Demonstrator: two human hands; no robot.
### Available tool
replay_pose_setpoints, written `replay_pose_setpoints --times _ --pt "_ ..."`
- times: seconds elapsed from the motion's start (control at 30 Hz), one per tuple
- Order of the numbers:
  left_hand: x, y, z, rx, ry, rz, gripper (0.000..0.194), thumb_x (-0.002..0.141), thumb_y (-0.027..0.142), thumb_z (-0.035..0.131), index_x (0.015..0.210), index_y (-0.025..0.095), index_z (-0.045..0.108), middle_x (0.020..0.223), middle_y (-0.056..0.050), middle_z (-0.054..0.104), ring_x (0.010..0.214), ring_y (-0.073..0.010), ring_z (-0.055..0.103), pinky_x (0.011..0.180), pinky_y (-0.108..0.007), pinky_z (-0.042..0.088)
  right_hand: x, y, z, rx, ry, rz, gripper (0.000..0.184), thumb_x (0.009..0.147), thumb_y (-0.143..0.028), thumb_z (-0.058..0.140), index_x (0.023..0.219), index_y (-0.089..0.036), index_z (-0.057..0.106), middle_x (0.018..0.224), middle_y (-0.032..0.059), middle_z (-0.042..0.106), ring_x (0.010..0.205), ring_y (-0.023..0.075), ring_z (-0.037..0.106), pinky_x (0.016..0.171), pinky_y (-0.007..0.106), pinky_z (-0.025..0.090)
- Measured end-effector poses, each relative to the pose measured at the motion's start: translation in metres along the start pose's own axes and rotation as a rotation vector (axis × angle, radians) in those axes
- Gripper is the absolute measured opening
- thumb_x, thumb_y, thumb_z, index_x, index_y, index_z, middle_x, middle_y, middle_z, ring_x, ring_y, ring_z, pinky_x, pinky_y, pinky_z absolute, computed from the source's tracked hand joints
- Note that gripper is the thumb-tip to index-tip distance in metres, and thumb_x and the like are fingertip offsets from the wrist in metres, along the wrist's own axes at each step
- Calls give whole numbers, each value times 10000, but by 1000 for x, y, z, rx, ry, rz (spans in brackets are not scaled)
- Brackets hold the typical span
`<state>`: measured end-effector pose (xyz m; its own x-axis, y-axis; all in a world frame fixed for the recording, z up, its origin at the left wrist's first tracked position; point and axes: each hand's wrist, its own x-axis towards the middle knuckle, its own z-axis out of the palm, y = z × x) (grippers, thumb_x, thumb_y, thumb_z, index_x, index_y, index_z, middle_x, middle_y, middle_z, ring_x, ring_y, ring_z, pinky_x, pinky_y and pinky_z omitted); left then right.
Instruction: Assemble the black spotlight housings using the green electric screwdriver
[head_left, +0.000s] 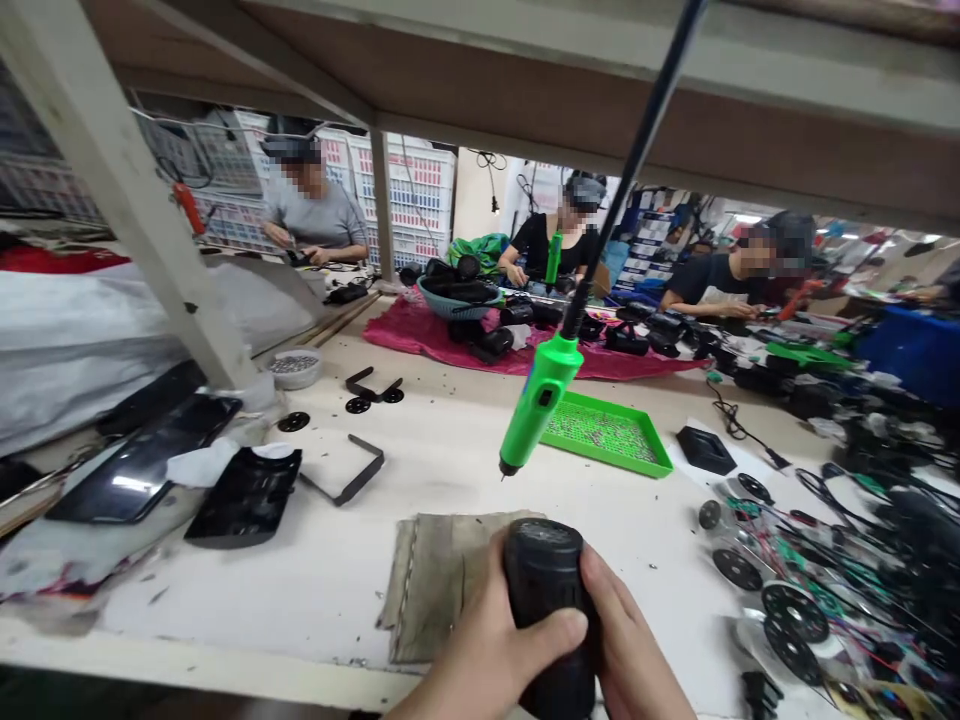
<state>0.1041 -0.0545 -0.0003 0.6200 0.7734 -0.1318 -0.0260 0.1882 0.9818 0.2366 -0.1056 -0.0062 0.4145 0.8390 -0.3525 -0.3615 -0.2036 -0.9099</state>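
Note:
Both my left hand (pixel 487 640) and my right hand (pixel 634 640) grip a black cylindrical plastic housing (pixel 544 580) low in the view, its round end facing up. A green electric screwdriver (pixel 538 400) hangs from a black cord (pixel 637 170) just above and ahead of the housing, touching neither hand. Its bit points down. Under my left hand lies a worn grey-brown cloth pad (pixel 442 590) on the white workbench (pixel 450 480). Black slotted discs (pixel 795 612) and coloured wires lie to the right of my right hand.
A green tray of small screws (pixel 600 435) stands ahead on the bench, with black casing parts (pixel 247 495) and metal brackets (pixel 352 470) to the left. A wooden post (pixel 127 190) rises at the left. Beyond the bench, several co-workers (pixel 315 205) sit among black parts on a pink cloth (pixel 427 335).

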Motion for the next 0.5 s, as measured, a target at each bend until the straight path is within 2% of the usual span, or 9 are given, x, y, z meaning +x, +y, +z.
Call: replay_pose_setpoints --times 0.07,0.13,0.27,0.33,0.4,0.5 --pt "3 3 -7 -41 -23 -98 706 695 473 692 1274 158 439 1261 -148 576 1197 -310 520 1017 -424 388 5 -7 4 -171 9 30 666 683 -700 634 1108 -188 658 1223 94 652 1254 305 480 1102 435 299" --pt "6 5 -18 68 18 -119 676 682 525 698 1226 167 514 1244 -141 572 1204 -316 502 1027 -435 369 13 -16 10 -351 -64 2 650 708 -727 575 1062 -189 661 1156 86 676 1209 294 512 1073 410 334" --pt "14 7 -40 355 118 -67 640 688 532 691 1199 159 597 1210 -151 564 1210 -341 468 1047 -476 332 39 -26 21 -782 -175 -91 606 696 -799 472 777 -222 639 775 45 684 878 280 627 858 391 469" --pt "17 5 -45 398 164 -78 680 697 503 683 1246 118 569 1238 -178 555 1211 -348 471 1044 -476 344 54 -22 24 -884 -187 -95 595 664 -815 477 663 -233 601 658 31 638 759 276 622 769 395 480" --pt "19 4 -47 411 190 -79 758 706 493 672 1327 97 499 1328 -198 512 1267 -352 432 1072 -475 319 65 -17 24 -894 -193 -101 581 652 -812 489 615 -241 586 644 35 635 762 282 624 749 390 476" --pt "19 3 -47 392 162 -99 865 716 510 658 1421 91 385 1448 -210 415 1356 -353 337 1115 -486 255 70 -14 24 -894 -196 -111 537 690 -769 499 603 -247 589 618 34 645 794 279 632 750 374 480"
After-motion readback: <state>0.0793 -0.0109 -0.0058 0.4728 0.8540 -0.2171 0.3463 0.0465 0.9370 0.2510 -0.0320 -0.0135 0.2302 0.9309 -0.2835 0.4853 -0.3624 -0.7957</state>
